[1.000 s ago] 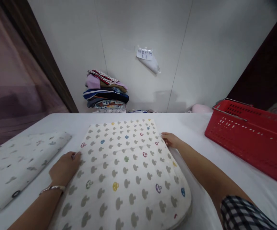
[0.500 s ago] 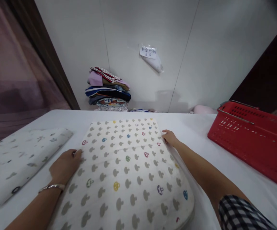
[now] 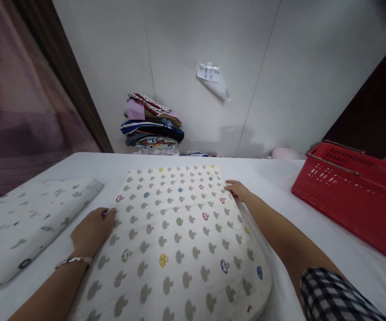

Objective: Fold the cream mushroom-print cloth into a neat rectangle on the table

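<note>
A white cloth [image 3: 176, 232] printed with grey and coloured mushrooms lies folded flat in front of me, its near right corner rounded. At its left edge my left hand [image 3: 94, 227], with a silver bracelet on the wrist, has its fingers curled closed on the fabric; the fingertips are partly hidden. My right hand [image 3: 238, 191] is closed at the opposite edge, farther up, with thumb and fingers pinching the side of the cloth. Left of my left hand lies a second folded white cloth [image 3: 35, 218] with a leaf-like print.
A red plastic basket [image 3: 350, 200] with metal handles stands on the right of the white table [image 3: 273, 178]. Beyond the far edge is a stack of folded fabrics [image 3: 153, 125] against the wall. A handwritten label [image 3: 208, 72] hangs there. A curtain [image 3: 29, 98] borders the left.
The view has shifted very slightly, so everything sits a few pixels farther right. Both hands stay at the edges of the mushroom-print cloth, which lies as before.
</note>
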{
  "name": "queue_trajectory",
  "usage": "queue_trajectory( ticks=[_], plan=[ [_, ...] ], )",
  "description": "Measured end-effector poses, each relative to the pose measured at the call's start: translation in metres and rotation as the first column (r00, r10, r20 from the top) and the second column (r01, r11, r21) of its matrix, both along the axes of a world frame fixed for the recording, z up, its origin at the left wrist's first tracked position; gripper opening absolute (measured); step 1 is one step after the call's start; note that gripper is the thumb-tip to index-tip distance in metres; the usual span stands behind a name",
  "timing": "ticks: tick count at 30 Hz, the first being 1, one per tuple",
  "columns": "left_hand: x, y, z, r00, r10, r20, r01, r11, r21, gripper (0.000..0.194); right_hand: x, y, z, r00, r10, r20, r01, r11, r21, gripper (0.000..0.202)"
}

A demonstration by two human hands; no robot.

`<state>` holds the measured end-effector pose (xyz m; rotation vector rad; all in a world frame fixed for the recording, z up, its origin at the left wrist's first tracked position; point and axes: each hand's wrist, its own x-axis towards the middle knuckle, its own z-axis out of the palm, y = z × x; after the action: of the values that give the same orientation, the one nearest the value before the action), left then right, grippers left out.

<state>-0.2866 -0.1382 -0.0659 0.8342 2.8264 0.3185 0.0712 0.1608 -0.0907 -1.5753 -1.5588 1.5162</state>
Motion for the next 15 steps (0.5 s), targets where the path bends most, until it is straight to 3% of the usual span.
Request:
queue_trajectory(
  ticks=[10,15],
  plan=[
    [-0.003,-0.001,-0.006,0.999,-0.007,-0.040,0.007,1.000,-0.004,0.055,0.001,-0.003,-0.003,0.981,0.010,0.194,-0.054,0.974,0.221,0.065],
    [-0.003,0.000,-0.005,0.997,-0.040,-0.071,0.038,0.999,-0.023,0.058,0.014,-0.029,-0.004,0.928,0.023,0.372,-0.159,0.927,0.340,0.066]
  ],
)
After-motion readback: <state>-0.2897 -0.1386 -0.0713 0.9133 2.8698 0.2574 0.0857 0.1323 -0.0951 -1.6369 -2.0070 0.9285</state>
